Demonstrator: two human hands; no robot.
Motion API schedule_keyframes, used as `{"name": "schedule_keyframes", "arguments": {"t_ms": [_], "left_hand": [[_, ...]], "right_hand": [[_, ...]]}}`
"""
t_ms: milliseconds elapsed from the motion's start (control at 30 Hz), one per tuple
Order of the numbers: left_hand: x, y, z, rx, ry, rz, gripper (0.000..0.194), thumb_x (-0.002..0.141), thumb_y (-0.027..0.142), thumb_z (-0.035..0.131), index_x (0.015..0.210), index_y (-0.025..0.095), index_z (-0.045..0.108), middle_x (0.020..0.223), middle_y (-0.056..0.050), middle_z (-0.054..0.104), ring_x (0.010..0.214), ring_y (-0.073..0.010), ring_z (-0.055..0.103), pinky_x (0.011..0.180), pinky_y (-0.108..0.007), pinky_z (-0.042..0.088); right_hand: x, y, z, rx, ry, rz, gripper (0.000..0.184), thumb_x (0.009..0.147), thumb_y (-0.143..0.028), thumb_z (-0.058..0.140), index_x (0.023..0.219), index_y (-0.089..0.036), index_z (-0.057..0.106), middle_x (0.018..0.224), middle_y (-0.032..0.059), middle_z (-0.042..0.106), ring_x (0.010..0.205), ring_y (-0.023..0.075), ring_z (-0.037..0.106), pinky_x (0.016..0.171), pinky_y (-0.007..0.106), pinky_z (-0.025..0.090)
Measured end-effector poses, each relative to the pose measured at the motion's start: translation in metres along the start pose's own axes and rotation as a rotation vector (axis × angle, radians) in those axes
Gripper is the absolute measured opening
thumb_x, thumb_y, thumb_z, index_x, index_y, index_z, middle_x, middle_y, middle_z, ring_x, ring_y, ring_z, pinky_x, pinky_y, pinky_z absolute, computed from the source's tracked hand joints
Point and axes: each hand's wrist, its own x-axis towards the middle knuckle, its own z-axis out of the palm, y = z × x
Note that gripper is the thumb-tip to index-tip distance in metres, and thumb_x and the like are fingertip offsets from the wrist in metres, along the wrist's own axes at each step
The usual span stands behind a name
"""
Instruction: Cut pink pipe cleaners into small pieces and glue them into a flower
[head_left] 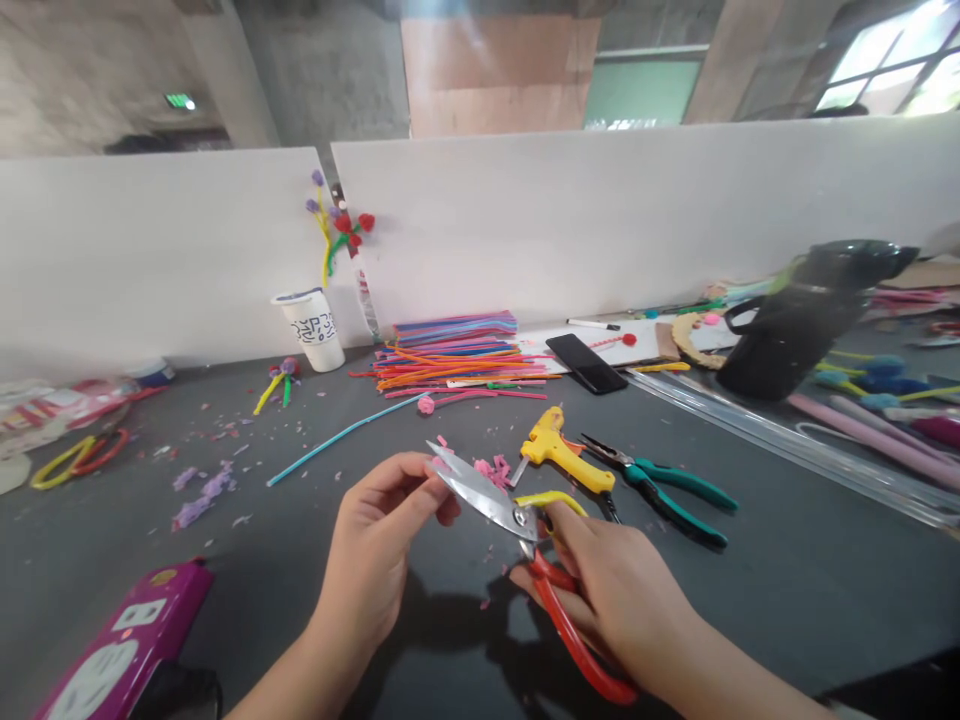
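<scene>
My right hand [615, 590] is wrapped round the handles of a pair of scissors [487, 500], one handle red, the other yellow. Their blades point up and left, with the tip at my left hand [394, 525]. The thumb and fingers of that hand are pinched together beside the blades; what they hold is too small or hidden to name. Pink clippings [495, 470] lie on the table behind the blades. Beyond the scissors rests a yellow glue gun [566, 450], with green-handled pliers [667, 485] to its right.
Pipe cleaners [450, 355] are heaped at the back, near a paper cup [311, 330] and a phone [586, 363]. A black jug [806, 320] stands right, by clear plastic strips [772, 430]. Purple fuzz [206, 495] and a magenta power strip [131, 640] lie left.
</scene>
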Motion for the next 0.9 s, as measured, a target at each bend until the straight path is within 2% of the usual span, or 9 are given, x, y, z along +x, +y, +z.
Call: {"name": "schedule_keyframes", "arguments": {"t_ms": [200, 533, 900], "left_hand": [[0.0010, -0.0014, -0.0003, -0.019, 0.005, 0.017, 0.002, 0.069, 0.019, 0.063, 0.068, 0.020, 0.064, 0.061, 0.004, 0.060, 0.055, -0.0096, 0.053, 0.055, -0.021, 0.043], [-0.0005, -0.0007, 0.0002, -0.111, -0.027, 0.000, 0.004, 0.072, 0.016, 0.063, 0.069, 0.018, 0.065, 0.061, 0.004, 0.061, 0.056, -0.0074, 0.053, 0.056, -0.018, 0.042], [0.0002, 0.0001, 0.0002, -0.126, -0.042, -0.013, 0.004, 0.073, 0.015, 0.063, 0.069, 0.017, 0.065, 0.061, 0.003, 0.061, 0.057, -0.0080, 0.054, 0.056, -0.019, 0.042]], "right_hand": [[0.0004, -0.0017, -0.0003, -0.055, 0.020, -0.012, 0.037, 0.079, -0.056, 0.044, 0.083, -0.019, 0.048, 0.065, 0.0041, 0.060, 0.057, 0.0215, 0.059, 0.049, 0.026, 0.032], [0.0007, -0.0012, 0.0026, -0.112, 0.136, -0.089, 0.035, 0.081, -0.053, 0.042, 0.081, -0.019, 0.049, 0.058, 0.0023, 0.059, 0.053, 0.0228, 0.061, 0.046, 0.027, 0.033], [0.0000, -0.0020, 0.0030, -0.152, 0.202, -0.133, 0.035, 0.083, -0.052, 0.040, 0.079, -0.018, 0.049, 0.056, 0.0022, 0.060, 0.048, 0.0218, 0.060, 0.043, 0.027, 0.034]]}}
